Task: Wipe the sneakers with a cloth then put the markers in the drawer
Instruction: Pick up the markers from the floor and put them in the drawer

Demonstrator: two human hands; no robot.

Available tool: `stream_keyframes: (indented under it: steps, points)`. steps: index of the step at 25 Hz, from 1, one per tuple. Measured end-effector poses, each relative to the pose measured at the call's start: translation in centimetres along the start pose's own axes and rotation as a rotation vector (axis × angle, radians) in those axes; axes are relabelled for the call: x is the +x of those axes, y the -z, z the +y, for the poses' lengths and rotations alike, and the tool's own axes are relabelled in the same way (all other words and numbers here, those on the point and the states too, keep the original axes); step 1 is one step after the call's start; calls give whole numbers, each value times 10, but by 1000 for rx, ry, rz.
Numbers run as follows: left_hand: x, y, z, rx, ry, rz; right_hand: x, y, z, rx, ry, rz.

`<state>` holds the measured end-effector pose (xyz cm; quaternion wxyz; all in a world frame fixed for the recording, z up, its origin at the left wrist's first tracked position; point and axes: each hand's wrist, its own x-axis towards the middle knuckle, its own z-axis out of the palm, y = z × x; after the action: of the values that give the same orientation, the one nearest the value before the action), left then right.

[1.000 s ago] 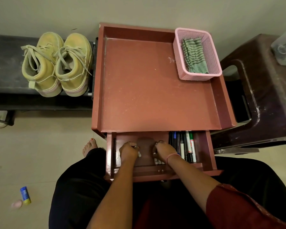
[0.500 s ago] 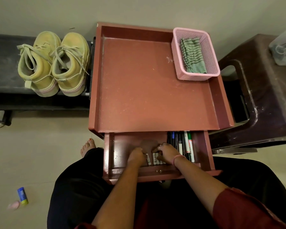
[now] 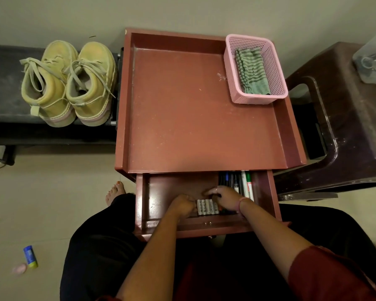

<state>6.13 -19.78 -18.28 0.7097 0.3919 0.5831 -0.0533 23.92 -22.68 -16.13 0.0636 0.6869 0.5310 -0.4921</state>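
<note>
Both hands were in the open drawer point(image 3: 267, 192). The left hand point(image 3: 182, 206) had its fingers curled against a row of grey-white markers point(image 3: 206, 207); the right hand point(image 3: 225, 197) curled over their other side, though whether either truly gripped them could not be told. A second ago the hands were apart; they had since closed in on the row. More markers point(image 3: 240, 183) lay along the drawer's right side. The striped cloth point(image 3: 251, 71) sat in a pink mesh basket point(image 3: 276, 68) on the reddish-brown table point(image 3: 182, 109). The yellow canvas sneakers point(image 3: 70, 83) stood on a dark bench point(image 3: 4, 94).
</note>
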Motion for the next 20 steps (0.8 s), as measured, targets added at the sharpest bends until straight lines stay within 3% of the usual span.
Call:
stream_keyframes:
  steps: [5,8,12,20]
  points:
    - [2,1,-3,42,8,-32,-11,24,16,304,-179,208]
    - [2,0,1,62,8,-32,-18,25,24,274,-191,195]
    - [-3,-1,10,260,-3,93,-23,14,30,190,-174,145]
    - [-31,3,14,286,-122,94,-43,17,9,164,-119,193]
